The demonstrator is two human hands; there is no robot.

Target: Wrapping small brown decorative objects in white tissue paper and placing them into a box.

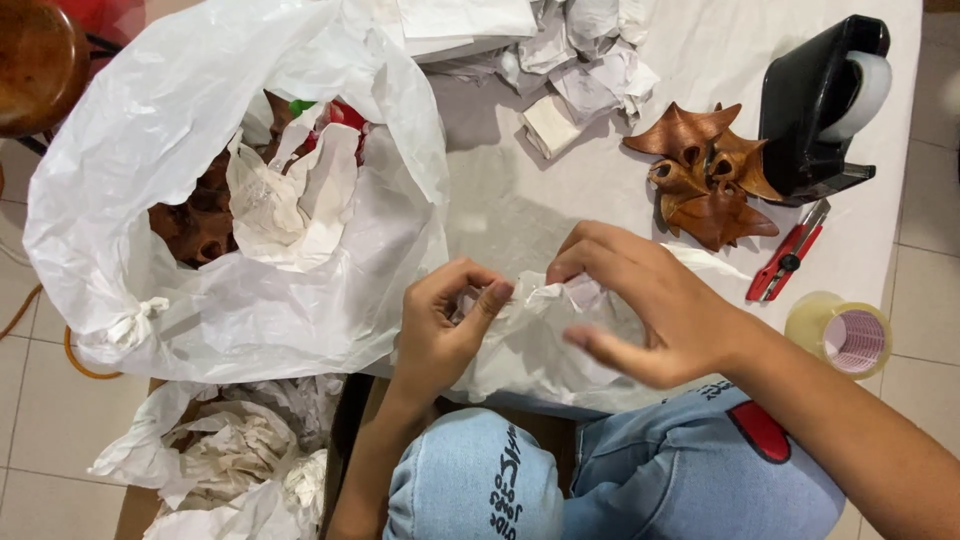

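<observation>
My left hand [445, 320] pinches the left edge of a crumpled white paper bundle [535, 340] lying at the table's near edge. My right hand [645, 300] arches over the same bundle, fingertips pressing its top, thumb stretched out toward me. What the paper wraps is hidden. A brown carved leaf-shaped ornament [705, 175] lies on the white table cover [520, 200] just beyond my right hand.
A big white plastic bag [190, 180] at left holds paper-wrapped and brown pieces. Crumpled paper [575, 70] lies at the back. A black tape dispenser [815, 105], a red cutter [788, 262] and a clear tape roll [840, 335] sit at right. More wrapped paper [235, 460] fills a box below.
</observation>
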